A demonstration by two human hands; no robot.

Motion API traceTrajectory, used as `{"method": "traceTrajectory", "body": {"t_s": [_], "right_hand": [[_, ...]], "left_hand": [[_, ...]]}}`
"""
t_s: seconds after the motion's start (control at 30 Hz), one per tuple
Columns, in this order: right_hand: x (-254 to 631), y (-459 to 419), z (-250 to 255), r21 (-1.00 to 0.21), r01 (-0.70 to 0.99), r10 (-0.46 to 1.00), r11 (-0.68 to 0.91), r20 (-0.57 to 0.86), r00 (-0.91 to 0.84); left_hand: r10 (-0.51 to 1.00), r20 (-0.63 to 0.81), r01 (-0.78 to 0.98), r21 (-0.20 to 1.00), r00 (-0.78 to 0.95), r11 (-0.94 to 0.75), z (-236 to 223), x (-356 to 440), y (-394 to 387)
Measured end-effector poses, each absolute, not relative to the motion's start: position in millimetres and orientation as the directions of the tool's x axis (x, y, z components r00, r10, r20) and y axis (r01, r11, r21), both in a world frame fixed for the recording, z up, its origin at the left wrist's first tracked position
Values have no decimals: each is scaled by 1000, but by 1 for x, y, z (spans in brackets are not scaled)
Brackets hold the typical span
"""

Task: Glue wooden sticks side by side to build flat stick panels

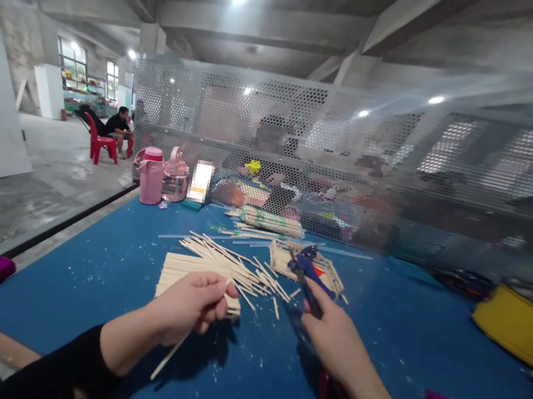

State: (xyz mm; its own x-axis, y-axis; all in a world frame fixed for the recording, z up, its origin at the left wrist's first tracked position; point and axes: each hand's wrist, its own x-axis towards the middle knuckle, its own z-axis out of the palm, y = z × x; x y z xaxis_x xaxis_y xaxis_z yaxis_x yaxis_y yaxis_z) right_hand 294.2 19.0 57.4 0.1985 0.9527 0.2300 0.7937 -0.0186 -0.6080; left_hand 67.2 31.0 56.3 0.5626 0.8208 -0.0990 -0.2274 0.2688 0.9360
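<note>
My left hand (197,300) is pinched shut on a thin wooden stick (167,360), whose lower end slants down toward the table's front. Beneath and behind that hand lies a flat panel of pale sticks laid side by side (179,268), partly hidden. My right hand (333,335) is closed around the black handle of a dark blue hand tool (307,277); its exact kind is unclear. The tool's head is in front of a small open frame made of sticks (283,254). Loose sticks (230,265) are scattered between the panel and the frame.
Bagged sticks (273,222) lie at the back of the blue table (97,274), before a perforated metal screen (186,99). A pink bottle (151,178) and a clear pink jug (176,178) stand back left. A yellow container (519,327) is on the right. A person (119,125) sits far left.
</note>
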Motion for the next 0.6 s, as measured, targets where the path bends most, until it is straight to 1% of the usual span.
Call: {"method": "traceTrajectory", "body": {"t_s": [0.07, 0.1, 0.13, 0.17, 0.23, 0.3, 0.37, 0.4, 0.47, 0.5, 0.53, 0.6], "right_hand": [[300, 24, 50, -360, 927, 933, -103, 289, 215], [299, 27, 45, -250, 961, 934, -117, 301, 192], [298, 28, 39, -169, 978, 939, -118, 302, 166], [295, 30, 35, -117, 986, 945, -117, 293, 147], [291, 32, 28, -83, 989, 949, -125, 280, 143], [289, 34, 27, -94, 986, 934, -138, 317, 161], [288, 32, 31, -148, 985, 889, -86, 436, 143], [286, 30, 34, -192, 981, 857, -13, 504, 110], [278, 22, 39, -295, 932, 811, 211, 585, 1], [273, 17, 42, -351, 877, 816, 329, 573, -77], [266, 12, 44, -406, 810, 836, 423, 520, -175], [253, 2, 45, -501, 686, 848, 527, 361, -388]], "left_hand": [[835, -106, -251, 927, 539, 280, 55, 68, 34], [842, -114, -260, 922, 528, 288, 54, 68, 35], [850, -123, -272, 916, 513, 296, 54, 68, 35], [860, -127, -291, 908, 494, 301, 53, 67, 34], [896, -101, -361, 891, 433, 275, 52, 64, 29], [943, -35, -454, 870, 332, 192, 48, 57, 20], [983, 11, -553, 828, 185, 95, 42, 50, 10], [995, 10, -598, 800, 103, 54, 38, 47, 4], [999, -37, -666, 746, -38, 2, 29, 41, -4], [994, -69, -685, 728, -85, -9, 24, 40, -7], [988, -97, -695, 719, -116, -11, 20, 38, -9], [979, -134, -698, 716, -156, -13, 12, 37, -11]]}}
